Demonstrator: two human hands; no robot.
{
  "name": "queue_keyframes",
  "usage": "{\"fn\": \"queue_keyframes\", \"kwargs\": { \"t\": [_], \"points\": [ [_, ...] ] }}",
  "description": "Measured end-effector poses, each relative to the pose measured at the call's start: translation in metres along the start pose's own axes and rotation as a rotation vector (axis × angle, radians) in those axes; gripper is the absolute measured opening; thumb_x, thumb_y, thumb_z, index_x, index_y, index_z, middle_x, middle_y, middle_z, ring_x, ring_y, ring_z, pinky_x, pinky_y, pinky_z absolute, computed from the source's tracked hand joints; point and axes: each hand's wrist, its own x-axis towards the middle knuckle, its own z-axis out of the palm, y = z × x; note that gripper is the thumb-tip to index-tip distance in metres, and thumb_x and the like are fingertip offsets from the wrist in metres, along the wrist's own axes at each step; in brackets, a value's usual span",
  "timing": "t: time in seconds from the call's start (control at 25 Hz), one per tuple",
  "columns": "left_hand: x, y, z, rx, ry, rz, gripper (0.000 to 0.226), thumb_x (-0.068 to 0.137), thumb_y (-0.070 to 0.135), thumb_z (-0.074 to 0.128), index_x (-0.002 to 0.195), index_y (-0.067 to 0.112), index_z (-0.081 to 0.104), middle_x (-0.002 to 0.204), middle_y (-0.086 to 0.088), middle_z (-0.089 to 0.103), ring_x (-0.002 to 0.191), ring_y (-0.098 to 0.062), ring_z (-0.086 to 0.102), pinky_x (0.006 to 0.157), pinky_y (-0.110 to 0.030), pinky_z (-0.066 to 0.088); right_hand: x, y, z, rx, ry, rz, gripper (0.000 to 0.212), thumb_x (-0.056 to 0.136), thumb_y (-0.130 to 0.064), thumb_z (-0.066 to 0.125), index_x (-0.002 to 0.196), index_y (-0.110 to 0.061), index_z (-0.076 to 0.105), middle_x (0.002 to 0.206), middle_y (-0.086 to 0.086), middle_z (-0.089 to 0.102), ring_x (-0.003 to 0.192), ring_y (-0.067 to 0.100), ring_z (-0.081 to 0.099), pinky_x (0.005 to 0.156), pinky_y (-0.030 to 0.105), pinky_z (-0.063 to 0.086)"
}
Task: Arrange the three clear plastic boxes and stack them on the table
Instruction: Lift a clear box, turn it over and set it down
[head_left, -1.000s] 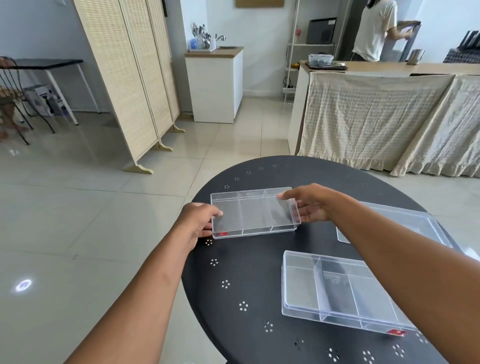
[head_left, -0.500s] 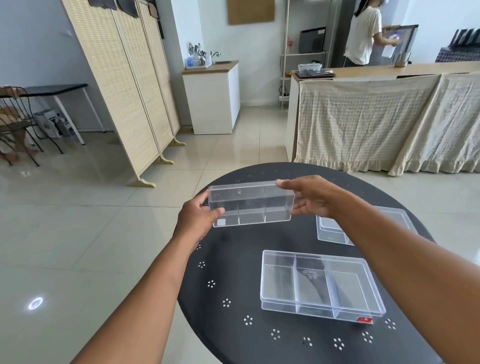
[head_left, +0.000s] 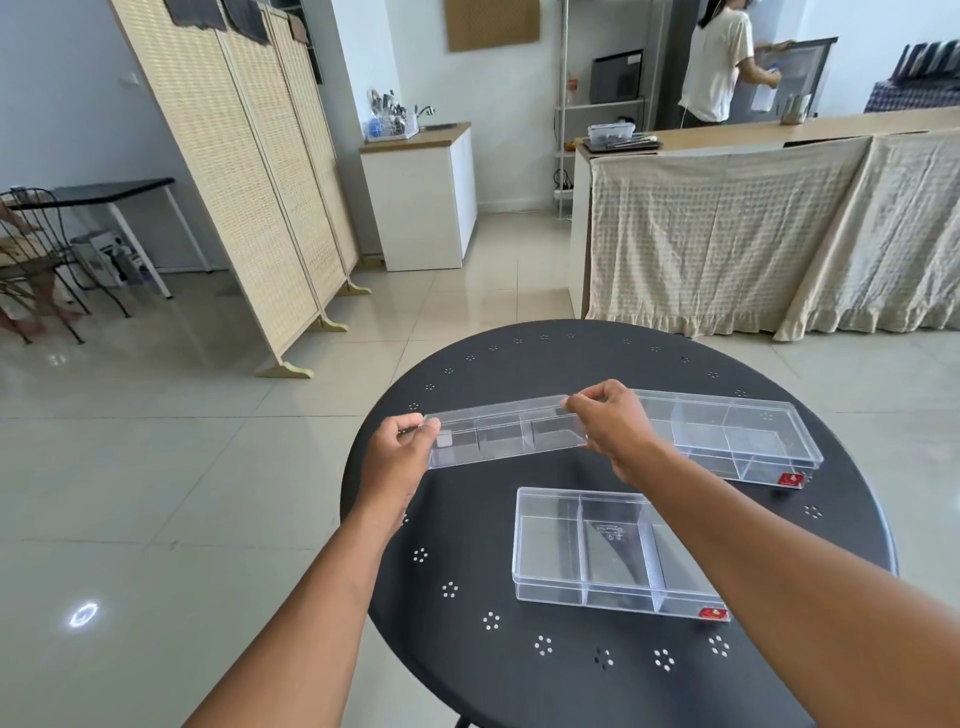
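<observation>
Three clear plastic boxes with dividers are over a round black table (head_left: 571, 665). I hold one box (head_left: 506, 435) in the air above the table's left side, nearly level and seen edge-on. My left hand (head_left: 402, 457) grips its left end, my right hand (head_left: 610, 423) pinches its right end. A second box (head_left: 597, 553) lies flat near the table's middle, with a red sticker at its near right corner. The third box (head_left: 737, 436) lies flat at the far right, partly behind my right hand.
Beyond the table is tiled floor. A folding wicker screen (head_left: 249, 171) stands at the left, a white cabinet (head_left: 421, 202) behind it, and a cloth-draped counter (head_left: 753, 228) at the right. A person (head_left: 719, 62) stands far back. Chairs (head_left: 31, 260) are at the far left.
Both hands lifted the held box off the table and tipped it toward level, edge-on. The view shifted, so all three boxes now show fully.
</observation>
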Motion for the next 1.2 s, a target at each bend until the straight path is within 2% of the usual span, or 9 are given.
{"fn": "queue_keyframes", "kwargs": {
  "t": [0.08, 0.16, 0.32, 0.44, 0.56, 0.68, 0.84, 1.08, 1.2],
  "points": [
    [-0.002, -0.004, 0.000, 0.001, -0.014, -0.013, 0.043, 0.070, 0.042, 0.071, 0.107, 0.022, 0.066, 0.110, -0.008, 0.076, 0.098, -0.021, 0.073, 0.096, -0.048, 0.059, -0.002, 0.005, -0.002, -0.078, -0.010, -0.028, 0.015, 0.087, -0.017, 0.069, 0.079, -0.010, 0.058, 0.076, 0.015, 0.051, 0.070, 0.028, 0.045, 0.065, 0.042, 0.044],
    [-0.006, -0.008, 0.001, 0.006, -0.032, -0.024, 0.038, 0.069, 0.026, 0.067, 0.106, 0.021, 0.064, 0.107, -0.004, 0.076, 0.097, -0.020, 0.074, 0.097, -0.049, 0.059, -0.002, 0.013, -0.003, -0.155, -0.012, -0.017, 0.008, 0.081, -0.009, 0.070, 0.080, -0.009, 0.063, 0.077, 0.017, 0.061, 0.070, 0.029, 0.053, 0.067, 0.042, 0.050],
    [-0.009, -0.023, 0.000, 0.002, -0.055, -0.011, 0.039, 0.081, 0.006, 0.062, 0.118, 0.018, 0.061, 0.120, -0.005, 0.073, 0.110, -0.022, 0.073, 0.102, -0.048, 0.057, -0.004, 0.022, -0.003, -0.260, -0.068, -0.016, 0.019, 0.077, -0.002, 0.071, 0.094, -0.010, 0.073, 0.100, 0.022, 0.080, 0.096, 0.041, 0.077, 0.091, 0.054, 0.064],
    [-0.009, -0.025, 0.000, 0.045, -0.047, -0.006, 0.050, 0.080, 0.019, 0.064, 0.129, 0.009, 0.063, 0.126, -0.008, 0.073, 0.113, -0.023, 0.072, 0.104, -0.046, 0.055, -0.003, 0.022, -0.003, -0.356, -0.097, -0.027, 0.018, 0.084, -0.009, 0.074, 0.099, 0.001, 0.071, 0.095, 0.022, 0.077, 0.086, 0.034, 0.075, 0.079, 0.042, 0.064],
    [-0.009, -0.023, -0.001, 0.106, 0.062, -0.039, 0.023, 0.080, 0.031, 0.061, 0.096, 0.019, 0.074, 0.092, -0.002, 0.075, 0.083, -0.021, 0.067, 0.085, -0.036, 0.056, -0.003, 0.024, -0.002, -0.413, -0.034, -0.008, 0.019, 0.090, -0.015, 0.069, 0.087, 0.004, 0.068, 0.073, 0.014, 0.063, 0.068, 0.024, 0.058, 0.064, 0.031, 0.050],
    [-0.001, -0.024, -0.001, 0.126, 0.055, -0.083, 0.024, 0.075, 0.040, 0.059, 0.075, 0.018, 0.066, 0.074, -0.005, 0.061, 0.072, -0.019, 0.053, 0.071, -0.034, 0.045, 0.004, 0.026, -0.002, -0.386, 0.010, 0.040, 0.025, 0.089, -0.015, 0.064, 0.090, 0.009, 0.073, 0.075, 0.019, 0.067, 0.068, 0.026, 0.060, 0.069, 0.034, 0.059],
    [0.008, -0.023, 0.004, 0.115, 0.058, -0.095, 0.024, 0.085, 0.026, 0.062, 0.074, 0.009, 0.074, 0.074, -0.009, 0.070, 0.068, -0.025, 0.061, 0.078, -0.049, 0.062, 0.010, 0.023, 0.001, -0.265, 0.013, 0.074, 0.019, 0.095, -0.015, 0.066, 0.103, 0.000, 0.075, 0.101, 0.010, 0.079, 0.091, 0.030, 0.077, 0.086, 0.039, 0.066],
    [0.057, 0.006, -0.001, 0.059, 0.165, -0.037, 0.016, 0.086, 0.018, 0.065, 0.072, 0.019, 0.073, 0.070, -0.004, 0.069, 0.067, -0.026, 0.062, 0.081, -0.049, 0.062, 0.042, -0.013, 0.025, -0.250, 0.082, 0.026, 0.028, 0.085, -0.017, 0.067, 0.085, 0.009, 0.075, 0.058, 0.008, 0.063, 0.057, 0.025, 0.059, 0.059, 0.033, 0.061],
    [0.101, 0.028, 0.000, 0.046, 0.184, 0.017, 0.017, 0.086, 0.016, 0.066, 0.071, 0.020, 0.073, 0.073, -0.009, 0.070, 0.071, -0.026, 0.063, 0.080, -0.042, 0.061, 0.069, -0.038, 0.038, -0.171, 0.074, 0.030, 0.027, 0.086, -0.014, 0.067, 0.094, 0.011, 0.077, 0.057, 0.009, 0.065, 0.059, 0.027, 0.064, 0.082, 0.049, 0.067]
  ]
}}
